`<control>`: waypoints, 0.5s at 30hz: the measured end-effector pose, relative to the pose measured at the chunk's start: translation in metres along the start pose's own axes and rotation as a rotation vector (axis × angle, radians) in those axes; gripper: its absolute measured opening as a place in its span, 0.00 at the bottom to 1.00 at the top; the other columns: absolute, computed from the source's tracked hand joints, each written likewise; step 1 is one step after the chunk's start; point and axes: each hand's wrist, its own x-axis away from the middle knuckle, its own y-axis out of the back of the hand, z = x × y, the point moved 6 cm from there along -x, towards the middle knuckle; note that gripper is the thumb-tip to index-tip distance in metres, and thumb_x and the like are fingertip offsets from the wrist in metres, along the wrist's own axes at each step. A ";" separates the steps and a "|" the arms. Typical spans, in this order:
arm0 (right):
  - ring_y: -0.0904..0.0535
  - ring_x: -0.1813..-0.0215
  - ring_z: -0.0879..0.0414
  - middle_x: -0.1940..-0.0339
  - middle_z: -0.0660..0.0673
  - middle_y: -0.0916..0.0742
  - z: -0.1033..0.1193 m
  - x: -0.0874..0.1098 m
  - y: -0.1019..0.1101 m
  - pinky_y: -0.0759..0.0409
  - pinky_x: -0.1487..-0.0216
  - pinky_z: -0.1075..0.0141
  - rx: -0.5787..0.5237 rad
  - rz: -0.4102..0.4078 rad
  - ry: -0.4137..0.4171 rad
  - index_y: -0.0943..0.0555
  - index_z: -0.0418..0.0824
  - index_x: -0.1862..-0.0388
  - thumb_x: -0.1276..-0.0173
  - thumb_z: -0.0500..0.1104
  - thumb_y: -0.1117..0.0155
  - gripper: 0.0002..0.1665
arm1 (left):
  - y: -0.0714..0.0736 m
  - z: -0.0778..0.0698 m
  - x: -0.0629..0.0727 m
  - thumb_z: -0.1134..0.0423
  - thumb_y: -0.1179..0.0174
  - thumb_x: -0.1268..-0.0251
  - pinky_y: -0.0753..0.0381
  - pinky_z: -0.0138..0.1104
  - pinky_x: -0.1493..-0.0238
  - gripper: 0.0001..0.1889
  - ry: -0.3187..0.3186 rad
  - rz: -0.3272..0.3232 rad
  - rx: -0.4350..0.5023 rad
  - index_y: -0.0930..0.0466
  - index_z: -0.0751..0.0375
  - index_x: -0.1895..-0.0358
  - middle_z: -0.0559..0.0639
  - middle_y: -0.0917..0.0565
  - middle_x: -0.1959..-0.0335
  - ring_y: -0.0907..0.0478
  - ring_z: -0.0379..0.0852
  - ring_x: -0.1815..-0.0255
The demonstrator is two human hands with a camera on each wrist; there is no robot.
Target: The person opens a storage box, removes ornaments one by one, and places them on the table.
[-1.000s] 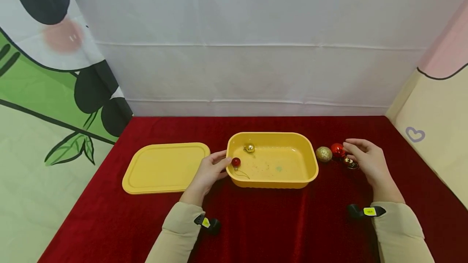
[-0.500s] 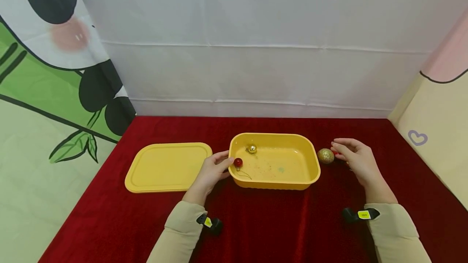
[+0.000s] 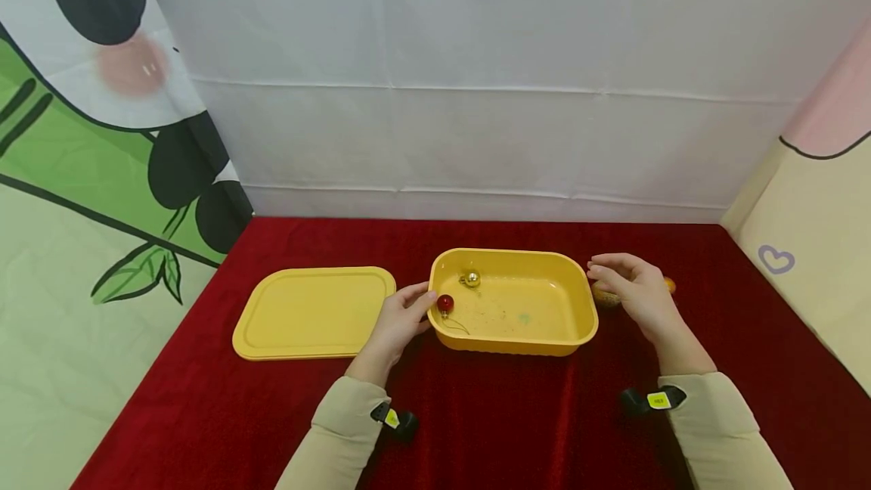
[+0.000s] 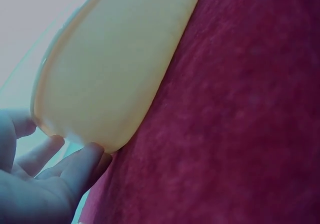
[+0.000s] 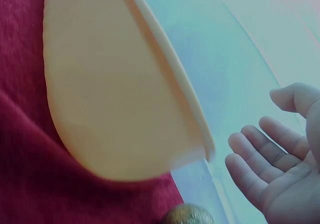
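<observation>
A yellow plastic box (image 3: 513, 346), without its lid on, stands mid-table. Inside, toward its left end, lie a small red bauble (image 3: 445, 303) with a string and a small gold bauble (image 3: 472, 279). My left hand (image 3: 398, 324) holds the box's left end, thumb at the rim and fingertips against the outer wall. Just off the right end is my right hand (image 3: 636, 293), fingers spread and nothing in them, as the right wrist view shows. Below it, a glittery gold ball (image 3: 605, 296) is partly hidden; an orange-red edge of a bauble (image 3: 670, 285) peeks out behind the hand.
A yellow lid (image 3: 313, 314) lies flat to the left of the box, close to my left hand. Red velvet cloth (image 3: 490, 422) covers the table. A pale fabric backdrop (image 3: 435, 142) rises along the far edge, with printed cloth at both sides.
My right hand has moved left, from over the red and gold baubles to beside the box's right end, now covering most of them. The left hand has stayed on the box.
</observation>
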 end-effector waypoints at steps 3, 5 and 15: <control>0.17 0.60 0.60 0.62 0.62 0.17 0.005 -0.001 -0.007 0.18 0.56 0.72 -0.002 0.015 -0.007 0.26 0.32 0.42 0.33 0.53 0.40 0.30 | -0.001 0.000 0.000 0.57 0.46 0.30 0.18 0.41 0.50 0.23 -0.006 -0.019 0.004 0.30 0.63 0.36 0.62 0.24 0.41 0.23 0.53 0.44; 0.18 0.60 0.60 0.62 0.62 0.17 0.009 -0.001 -0.013 0.18 0.56 0.71 0.010 0.022 -0.008 0.25 0.33 0.42 0.33 0.54 0.40 0.30 | -0.001 0.000 0.000 0.57 0.47 0.30 0.18 0.40 0.51 0.23 -0.009 -0.034 0.006 0.29 0.63 0.36 0.62 0.23 0.42 0.23 0.53 0.45; 0.19 0.59 0.67 0.57 0.46 0.15 0.021 -0.007 -0.053 0.18 0.52 0.66 -0.020 0.095 0.043 0.22 0.32 0.48 0.33 0.48 0.38 0.23 | -0.001 -0.001 0.001 0.59 0.46 0.31 0.16 0.36 0.57 0.20 0.002 -0.093 0.037 0.26 0.62 0.39 0.61 0.21 0.46 0.21 0.49 0.51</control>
